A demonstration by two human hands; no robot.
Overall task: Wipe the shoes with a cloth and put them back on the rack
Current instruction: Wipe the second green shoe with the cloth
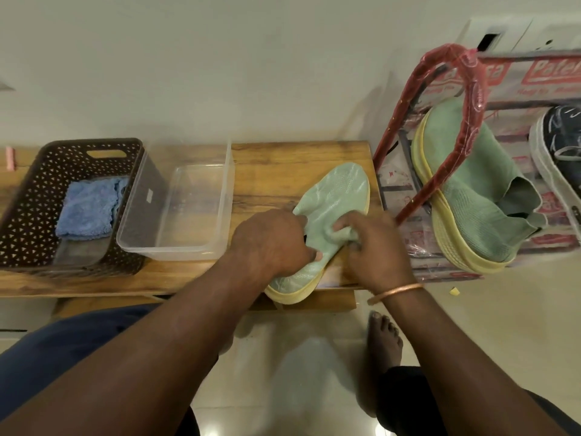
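Head view: left grip [270, 240] and right grip [374, 250] clutch shoe [339, 190] (fingers curled).

A wooden tabletop [283, 158] carries a dark perforated basket [19, 196] at the left, a clear plastic tub [176, 248] just beside it, and a pale green shoe [339, 190] at the right, heel at the near edge

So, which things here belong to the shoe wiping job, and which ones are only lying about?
Job:
green shoe, gripped by left hand and right hand
blue cloth
second green shoe
dark shoe
rack

Lying about:
clear tub
brown basket
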